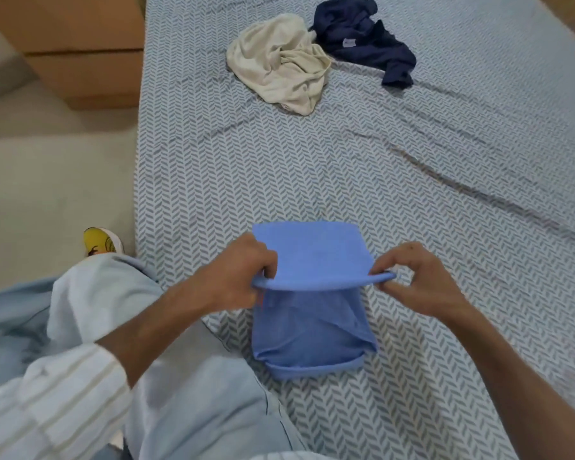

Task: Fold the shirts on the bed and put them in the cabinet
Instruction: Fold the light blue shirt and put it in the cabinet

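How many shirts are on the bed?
3. A blue shirt is near the person, pinched by the left hand and the right hand. A cream shirt and a navy shirt lie crumpled together at the far end.

Left hand and right hand are extended forward, level with each other, palms down. Each pinches one end of a raised fold edge between thumb and curled fingers.

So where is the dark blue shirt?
The dark blue shirt lies crumpled at the far end of the bed, just right of the cream shirt.
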### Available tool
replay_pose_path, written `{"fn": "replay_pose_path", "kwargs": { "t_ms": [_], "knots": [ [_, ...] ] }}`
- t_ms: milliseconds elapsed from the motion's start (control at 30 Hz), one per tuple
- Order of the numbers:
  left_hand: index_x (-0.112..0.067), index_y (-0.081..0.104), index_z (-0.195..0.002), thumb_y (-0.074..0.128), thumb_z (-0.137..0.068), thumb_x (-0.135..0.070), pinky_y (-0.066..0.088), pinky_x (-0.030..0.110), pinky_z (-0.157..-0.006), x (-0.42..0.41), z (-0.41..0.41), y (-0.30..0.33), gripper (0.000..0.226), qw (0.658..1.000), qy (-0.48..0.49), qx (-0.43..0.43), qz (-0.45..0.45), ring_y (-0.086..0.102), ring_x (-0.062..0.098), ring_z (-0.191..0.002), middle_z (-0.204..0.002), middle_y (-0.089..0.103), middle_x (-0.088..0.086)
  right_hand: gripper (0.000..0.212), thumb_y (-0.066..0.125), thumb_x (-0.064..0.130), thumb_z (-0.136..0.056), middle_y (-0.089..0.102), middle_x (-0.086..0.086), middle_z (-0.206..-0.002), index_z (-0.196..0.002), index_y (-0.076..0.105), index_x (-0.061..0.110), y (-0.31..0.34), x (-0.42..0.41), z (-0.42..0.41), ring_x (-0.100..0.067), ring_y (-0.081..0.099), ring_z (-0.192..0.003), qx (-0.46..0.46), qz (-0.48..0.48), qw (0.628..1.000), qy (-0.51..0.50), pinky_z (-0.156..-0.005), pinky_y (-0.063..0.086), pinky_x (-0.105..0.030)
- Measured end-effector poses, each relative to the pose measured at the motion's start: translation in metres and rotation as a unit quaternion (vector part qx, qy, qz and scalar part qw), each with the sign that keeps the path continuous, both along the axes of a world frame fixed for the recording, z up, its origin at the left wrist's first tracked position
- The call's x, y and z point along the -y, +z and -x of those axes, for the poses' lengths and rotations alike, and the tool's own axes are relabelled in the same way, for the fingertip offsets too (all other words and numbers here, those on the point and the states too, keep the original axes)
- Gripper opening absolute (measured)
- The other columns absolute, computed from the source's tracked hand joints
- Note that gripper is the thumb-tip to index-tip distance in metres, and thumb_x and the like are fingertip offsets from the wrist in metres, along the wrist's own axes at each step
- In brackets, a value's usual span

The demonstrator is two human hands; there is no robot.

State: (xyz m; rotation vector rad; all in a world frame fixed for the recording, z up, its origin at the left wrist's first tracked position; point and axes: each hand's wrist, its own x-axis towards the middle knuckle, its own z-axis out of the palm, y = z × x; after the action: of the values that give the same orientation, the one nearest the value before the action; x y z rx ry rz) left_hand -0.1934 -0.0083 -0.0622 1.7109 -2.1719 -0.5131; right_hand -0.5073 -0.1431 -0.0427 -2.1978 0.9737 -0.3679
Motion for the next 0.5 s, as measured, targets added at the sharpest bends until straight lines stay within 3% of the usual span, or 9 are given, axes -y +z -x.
{"fn": "replay_pose_path", "kwargs": {
  "t_ms": [100,233,400,500],
  "knots": [
    [-0.025,0.055,-0.072,0.070,-0.050,-0.005,0.046,0.038,-0.060,-0.026,0.017,-0.024,0.034,0.999,-0.029,0.015,-0.021,0.044,0.014,-0.066,-0.067,0.052,-0.009,0.013,0.069,0.029,-0.069,0.070,0.020,-0.086,-0.081,0.074,0.032,-0.020,-0.031,0.018,-0.008,0.060,-0.092,0.019,0.013,1.000,0.014,-0.084,0.047,-0.024],
    [-0.026,0.048,-0.072,0.079,-0.061,-0.012,0.040,0.033,-0.055,-0.048,0.032,-0.044,0.036,0.997,-0.050,0.051,-0.025,0.031,0.010,-0.066,-0.065,0.046,-0.010,0.020,0.071,0.023,-0.065,0.068,0.023,-0.084,-0.077,0.070,0.039,-0.051,-0.047,0.036,-0.012,0.061,-0.088,-0.033,0.030,0.999,0.030,-0.078,0.049,-0.045],
    [-0.025,0.054,-0.083,0.069,-0.071,-0.016,0.030,0.028,-0.069,-0.050,0.039,-0.044,0.021,0.978,-0.067,0.125,-0.154,0.038,0.015,-0.077,-0.077,0.052,-0.005,0.020,0.061,0.037,-0.057,0.065,0.026,-0.081,-0.073,0.061,0.049,-0.074,-0.060,0.039,-0.011,0.057,-0.085,-0.134,0.056,0.988,0.060,-0.074,0.038,-0.040],
    [-0.024,0.065,-0.085,0.069,-0.077,-0.033,0.044,0.026,-0.072,-0.049,0.041,-0.035,0.013,0.977,0.012,0.051,-0.206,0.046,0.010,-0.074,-0.079,0.062,-0.008,0.009,0.063,0.052,-0.063,0.063,0.024,-0.080,-0.071,0.062,0.047,-0.076,-0.056,0.036,-0.010,0.058,-0.086,-0.149,0.039,0.985,0.072,-0.073,0.035,-0.037]
  ]
}}
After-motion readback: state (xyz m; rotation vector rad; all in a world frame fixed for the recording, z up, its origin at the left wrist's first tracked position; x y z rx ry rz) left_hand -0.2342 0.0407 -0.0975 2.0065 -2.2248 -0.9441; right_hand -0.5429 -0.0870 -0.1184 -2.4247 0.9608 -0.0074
